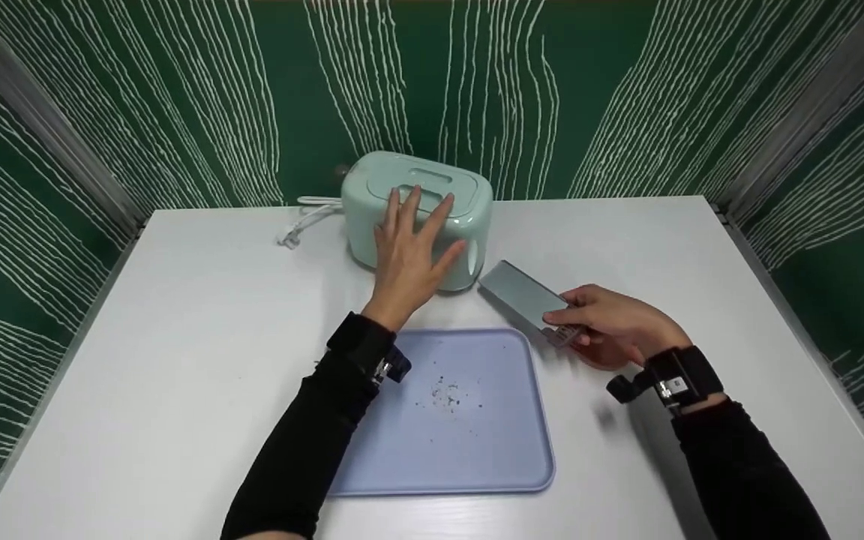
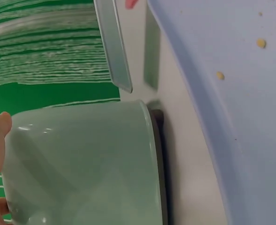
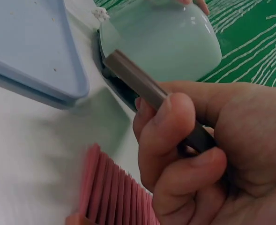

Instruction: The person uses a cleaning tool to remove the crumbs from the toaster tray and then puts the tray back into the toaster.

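Note:
A mint-green toaster (image 1: 363, 217) stands at the back of the white table, its top slots facing up. My left hand (image 1: 406, 259) rests on its front and top with fingers spread and straight. To the toaster's right, my right hand (image 1: 608, 319) pinches a flat metal crumb tray (image 1: 526, 292) by its grey end, between thumb and fingers. That grey end (image 3: 135, 77) also shows in the right wrist view. Below the right hand is a brush with red bristles (image 3: 114, 187), mostly hidden by the hand in the head view.
A lavender serving tray (image 1: 492, 450) with scattered crumbs (image 1: 447, 397) lies in front of the toaster, under the left forearm. The toaster's white cord (image 1: 312, 214) and plug lie on its left. Green walls with white streaks close off the back and sides.

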`<state>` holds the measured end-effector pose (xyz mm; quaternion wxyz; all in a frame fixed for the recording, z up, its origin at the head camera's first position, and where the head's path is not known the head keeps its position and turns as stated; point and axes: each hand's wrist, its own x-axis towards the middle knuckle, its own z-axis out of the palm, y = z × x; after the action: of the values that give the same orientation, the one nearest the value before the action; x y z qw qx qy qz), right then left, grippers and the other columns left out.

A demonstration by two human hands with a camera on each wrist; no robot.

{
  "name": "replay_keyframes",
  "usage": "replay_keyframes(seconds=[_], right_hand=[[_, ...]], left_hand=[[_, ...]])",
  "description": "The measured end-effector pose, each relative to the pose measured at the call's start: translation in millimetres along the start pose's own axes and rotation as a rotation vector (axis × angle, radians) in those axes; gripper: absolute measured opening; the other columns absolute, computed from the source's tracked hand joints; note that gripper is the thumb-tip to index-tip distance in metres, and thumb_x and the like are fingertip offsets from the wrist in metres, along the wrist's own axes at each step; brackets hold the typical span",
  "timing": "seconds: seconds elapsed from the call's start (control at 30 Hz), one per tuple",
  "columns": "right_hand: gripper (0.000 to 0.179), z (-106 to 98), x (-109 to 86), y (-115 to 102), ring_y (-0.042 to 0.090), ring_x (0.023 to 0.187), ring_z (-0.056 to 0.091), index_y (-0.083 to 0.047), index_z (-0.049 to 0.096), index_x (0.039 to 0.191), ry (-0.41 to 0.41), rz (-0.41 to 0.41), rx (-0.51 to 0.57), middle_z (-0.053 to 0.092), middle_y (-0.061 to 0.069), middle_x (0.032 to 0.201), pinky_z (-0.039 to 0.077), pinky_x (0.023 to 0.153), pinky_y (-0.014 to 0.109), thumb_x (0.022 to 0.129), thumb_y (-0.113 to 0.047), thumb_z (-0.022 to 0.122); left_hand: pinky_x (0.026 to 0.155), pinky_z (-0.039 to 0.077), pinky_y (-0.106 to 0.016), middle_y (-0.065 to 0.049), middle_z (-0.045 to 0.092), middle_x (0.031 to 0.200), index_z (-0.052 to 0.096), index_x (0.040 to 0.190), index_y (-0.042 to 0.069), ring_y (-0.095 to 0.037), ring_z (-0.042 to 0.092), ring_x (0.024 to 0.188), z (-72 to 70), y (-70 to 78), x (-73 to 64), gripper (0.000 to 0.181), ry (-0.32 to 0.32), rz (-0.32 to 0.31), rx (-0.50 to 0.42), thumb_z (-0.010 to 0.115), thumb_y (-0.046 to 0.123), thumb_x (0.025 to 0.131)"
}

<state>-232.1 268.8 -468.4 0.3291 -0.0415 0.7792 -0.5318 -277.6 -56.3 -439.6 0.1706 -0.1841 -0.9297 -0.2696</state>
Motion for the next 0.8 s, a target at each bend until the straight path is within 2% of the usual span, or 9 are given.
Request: replay_keyframes(seconds=[0.1, 0.3, 0.57, 0.7, 0.8], right_hand=[[0.036, -7.1, 6.7, 1.4, 0.004, 0.056, 0.049, -0.001, 0.066, 0.122, -0.035, -0.015, -0.042, 0.055, -0.008, 0.065, 0.053, 0.072, 0.022, 0.106, -0.033, 0.070], [0.033, -14.4, 20.3, 5.5, 0.003, 0.058, 0.047, 0.001, 0.066, 0.122, -0.078, 0.002, 0.027, 0.067, -0.005, 0.081, 0.046, 0.061, 0.019, 0.106, -0.028, 0.071], [0.038, -16.4, 31.0, 5.7, 0.004, 0.061, 0.047, -0.001, 0.063, 0.129, -0.100, 0.067, 0.083, 0.071, -0.003, 0.091, 0.047, 0.064, 0.019, 0.105, -0.029, 0.072], [0.039, -18.0, 36.8, 4.1, 0.004, 0.061, 0.048, -0.001, 0.061, 0.132, -0.117, 0.086, 0.115, 0.070, -0.003, 0.091, 0.047, 0.064, 0.019, 0.104, -0.025, 0.073], [0.035, -19.5, 42.0, 3.3, 0.003, 0.061, 0.049, -0.002, 0.059, 0.128, -0.133, 0.083, 0.100, 0.071, -0.004, 0.086, 0.045, 0.060, 0.018, 0.105, -0.024, 0.071]], left_hand=[[0.120, 0.026, -0.082, -0.019, 0.030, 0.174, 0.047, 0.164, 0.027, -0.046, 0.010, 0.167, 3.5, -0.4, -0.4, 0.063, 0.016, 0.000, 0.030, 0.061, 0.051, 0.107], [0.118, 0.028, -0.083, -0.019, 0.036, 0.170, 0.053, 0.159, 0.026, -0.045, 0.016, 0.166, 8.7, -0.8, -2.0, 0.056, 0.069, 0.009, 0.039, 0.060, 0.048, 0.108], [0.117, 0.028, -0.085, -0.018, 0.038, 0.168, 0.055, 0.158, 0.027, -0.044, 0.017, 0.166, 14.0, -2.9, -3.3, 0.054, 0.104, 0.013, 0.032, 0.058, 0.049, 0.108], [0.116, 0.028, -0.085, -0.018, 0.038, 0.168, 0.055, 0.157, 0.027, -0.044, 0.018, 0.166, 14.8, -3.2, -3.0, 0.054, 0.109, 0.015, 0.040, 0.058, 0.049, 0.108], [0.117, 0.028, -0.085, -0.018, 0.038, 0.168, 0.055, 0.158, 0.027, -0.044, 0.017, 0.166, 14.4, -2.6, -2.9, 0.055, 0.102, 0.012, 0.044, 0.058, 0.049, 0.108]])
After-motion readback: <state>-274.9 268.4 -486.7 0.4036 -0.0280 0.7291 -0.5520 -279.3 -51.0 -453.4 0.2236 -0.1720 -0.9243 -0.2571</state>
